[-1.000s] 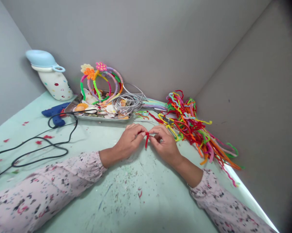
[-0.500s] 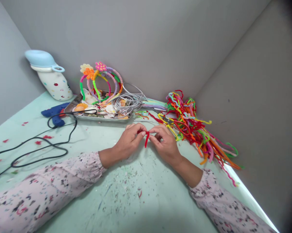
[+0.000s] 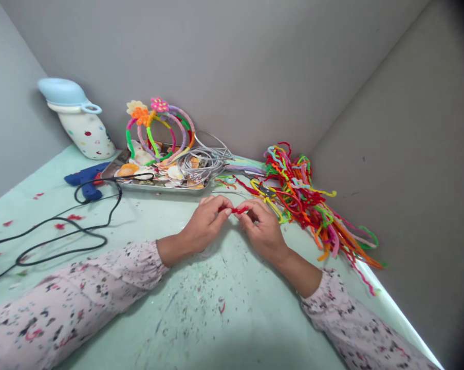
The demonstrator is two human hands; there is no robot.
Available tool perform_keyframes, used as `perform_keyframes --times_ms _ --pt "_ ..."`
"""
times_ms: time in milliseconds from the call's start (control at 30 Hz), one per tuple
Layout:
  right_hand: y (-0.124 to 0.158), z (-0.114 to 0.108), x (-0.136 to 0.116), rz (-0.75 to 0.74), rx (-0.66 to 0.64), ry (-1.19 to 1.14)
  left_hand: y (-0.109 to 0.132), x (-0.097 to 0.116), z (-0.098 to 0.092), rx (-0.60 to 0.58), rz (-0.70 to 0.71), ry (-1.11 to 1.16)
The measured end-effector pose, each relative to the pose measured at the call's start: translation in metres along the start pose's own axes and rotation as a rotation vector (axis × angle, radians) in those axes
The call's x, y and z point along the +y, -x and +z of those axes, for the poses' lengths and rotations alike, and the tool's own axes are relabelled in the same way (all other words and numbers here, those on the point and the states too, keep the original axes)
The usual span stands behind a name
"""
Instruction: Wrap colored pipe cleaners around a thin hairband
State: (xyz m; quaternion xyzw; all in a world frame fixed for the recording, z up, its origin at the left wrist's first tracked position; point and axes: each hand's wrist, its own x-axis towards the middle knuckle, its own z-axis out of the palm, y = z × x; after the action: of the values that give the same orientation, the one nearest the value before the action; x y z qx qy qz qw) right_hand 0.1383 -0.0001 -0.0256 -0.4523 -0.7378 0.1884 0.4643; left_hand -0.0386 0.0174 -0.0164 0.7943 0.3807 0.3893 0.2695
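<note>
- Left hand (image 3: 204, 224): grip pinching 1 red fuzzy stem (image 3: 241, 210), frame centre.
- Right hand (image 3: 264, 229): grip pinching the same stem.
- Blue glue gun (image 3: 91, 192) (black cord (image 3: 119, 194) beside it): on the bench (image 3: 270, 308), frame left.

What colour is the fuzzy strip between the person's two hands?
The fuzzy strip is red; the head view shows it best.
</note>
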Motion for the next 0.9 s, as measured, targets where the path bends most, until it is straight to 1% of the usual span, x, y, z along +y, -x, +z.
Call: perform_keyframes --times_ms 167,300,400,533,800,900 --pt "-0.0003 0.0029 0.0019 0.132 -0.014 -0.145 -0.0005 0.0000 0.0004 -0.003 0.013 -0.058" --pt "-0.0012 0.0031 0.0037 0.233 -0.078 -0.263 -0.0003 0.0000 0.0001 -0.007 0.030 -0.126" --pt "-0.0021 0.0018 0.0029 0.279 -0.105 -0.314 -0.0002 0.0011 -0.0005 -0.010 0.042 -0.149" --pt "-0.0023 0.0007 0.0000 0.299 -0.117 -0.306 -0.0004 0.0023 -0.0008 -0.009 0.037 -0.163" --pt "0.0003 0.0015 -0.0013 0.296 -0.098 -0.283 -0.0004 0.0030 -0.0009 -0.014 0.035 -0.175" --pt "0.0004 0.0011 -0.0017 0.314 -0.114 -0.294 -0.0003 0.0042 -0.0007 -0.025 0.043 -0.185"
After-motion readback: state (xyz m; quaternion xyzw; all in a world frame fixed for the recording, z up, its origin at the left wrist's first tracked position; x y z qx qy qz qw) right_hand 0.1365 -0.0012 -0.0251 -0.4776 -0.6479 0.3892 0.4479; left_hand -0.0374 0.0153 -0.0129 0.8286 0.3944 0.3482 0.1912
